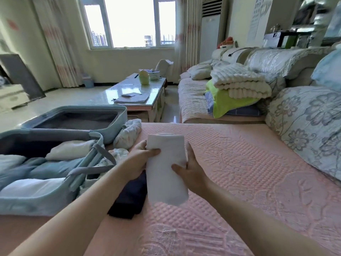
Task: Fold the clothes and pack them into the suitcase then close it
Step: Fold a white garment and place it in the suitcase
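Note:
A folded white garment [165, 167] is held above the pink sofa cover [239, 172], lengthwise toward me. My left hand [140, 159] grips its left edge with the thumb on top. My right hand [191, 169] grips its right edge, thumb across the front. Under the garment lies a folded dark navy piece [129, 198]. The light blue suitcase [36, 200] lies open at the left, its near half filled with folded blue and white clothes [46, 169]; its far half [77, 121] holds a grey lining. Loose pale clothes [129, 133] lie beside the suitcase.
A floral cushion [310, 130] leans at the right. Farther along the sofa sits a stack of blankets [238, 84] on green fabric. A glass coffee table [136, 91] with a green container stands beyond the suitcase, with tiled floor around it.

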A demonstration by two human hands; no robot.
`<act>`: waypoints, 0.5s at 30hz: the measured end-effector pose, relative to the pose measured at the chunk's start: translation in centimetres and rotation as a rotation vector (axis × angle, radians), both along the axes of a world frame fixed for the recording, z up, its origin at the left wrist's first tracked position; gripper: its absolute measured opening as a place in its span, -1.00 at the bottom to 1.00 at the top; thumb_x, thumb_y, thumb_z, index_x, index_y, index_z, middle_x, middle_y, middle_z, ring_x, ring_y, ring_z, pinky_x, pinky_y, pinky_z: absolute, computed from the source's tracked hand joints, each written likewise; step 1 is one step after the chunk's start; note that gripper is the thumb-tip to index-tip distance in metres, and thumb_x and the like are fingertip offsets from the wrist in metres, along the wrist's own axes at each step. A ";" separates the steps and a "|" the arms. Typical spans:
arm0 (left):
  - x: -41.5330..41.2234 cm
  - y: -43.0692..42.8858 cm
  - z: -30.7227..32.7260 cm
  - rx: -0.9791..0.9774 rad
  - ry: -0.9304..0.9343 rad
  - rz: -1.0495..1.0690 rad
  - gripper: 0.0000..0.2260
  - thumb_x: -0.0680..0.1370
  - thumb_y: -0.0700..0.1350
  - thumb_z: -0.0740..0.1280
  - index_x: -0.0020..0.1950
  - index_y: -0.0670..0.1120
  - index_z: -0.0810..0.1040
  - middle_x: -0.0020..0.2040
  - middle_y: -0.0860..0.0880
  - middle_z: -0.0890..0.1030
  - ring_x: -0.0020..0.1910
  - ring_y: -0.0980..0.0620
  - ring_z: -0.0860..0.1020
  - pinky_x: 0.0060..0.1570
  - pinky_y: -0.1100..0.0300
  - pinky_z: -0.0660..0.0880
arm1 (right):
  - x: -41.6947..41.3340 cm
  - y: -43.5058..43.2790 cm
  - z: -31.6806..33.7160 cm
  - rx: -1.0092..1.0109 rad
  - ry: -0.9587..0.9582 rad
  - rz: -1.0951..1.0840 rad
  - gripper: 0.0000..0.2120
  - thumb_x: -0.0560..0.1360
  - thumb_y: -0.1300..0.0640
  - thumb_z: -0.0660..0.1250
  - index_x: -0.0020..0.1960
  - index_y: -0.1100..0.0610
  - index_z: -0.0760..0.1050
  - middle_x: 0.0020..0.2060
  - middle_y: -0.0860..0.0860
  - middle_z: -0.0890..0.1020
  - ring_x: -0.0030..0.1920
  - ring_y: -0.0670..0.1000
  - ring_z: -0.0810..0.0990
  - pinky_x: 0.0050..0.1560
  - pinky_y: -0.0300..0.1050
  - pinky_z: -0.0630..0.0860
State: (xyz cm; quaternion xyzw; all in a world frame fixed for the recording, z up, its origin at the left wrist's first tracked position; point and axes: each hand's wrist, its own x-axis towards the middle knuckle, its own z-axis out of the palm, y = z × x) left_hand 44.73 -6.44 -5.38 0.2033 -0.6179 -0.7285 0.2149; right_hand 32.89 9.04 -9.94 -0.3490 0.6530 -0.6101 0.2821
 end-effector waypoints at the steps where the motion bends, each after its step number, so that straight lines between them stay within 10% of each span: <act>1: -0.3 -1.6 0.4 -0.013 -0.009 0.043 -0.49 0.35 -0.20 0.49 0.29 -0.16 0.50 0.16 -0.23 0.64 -0.01 -0.11 0.66 -0.13 0.02 0.63 | -0.2 -1.7 0.6 0.006 0.000 -0.017 -0.01 0.32 -0.10 0.42 0.57 -0.31 -0.11 0.21 0.00 0.63 0.14 0.07 0.66 0.21 0.21 0.57; 9: -5.7 -15.2 -0.4 -0.498 -0.310 0.392 -0.39 0.39 0.06 0.43 0.41 0.09 0.36 0.24 -0.03 0.59 0.15 -0.07 0.59 0.19 -0.12 0.53 | -3.7 -17.5 1.0 0.076 -0.032 -0.112 -0.34 0.58 0.09 0.36 0.56 -0.09 0.10 0.27 0.03 0.55 0.14 0.09 0.60 0.17 0.05 0.58; 15: -8.3 -19.4 -7.0 -0.930 -0.760 0.090 -0.43 0.63 0.01 0.28 0.59 -0.02 0.15 0.56 -0.08 0.20 0.50 -0.08 0.26 0.45 0.04 0.24 | -6.4 -23.4 -3.3 0.522 0.142 -0.101 -0.46 0.56 0.04 0.33 0.48 0.12 0.26 0.27 0.15 0.56 0.20 0.17 0.57 0.26 0.03 0.50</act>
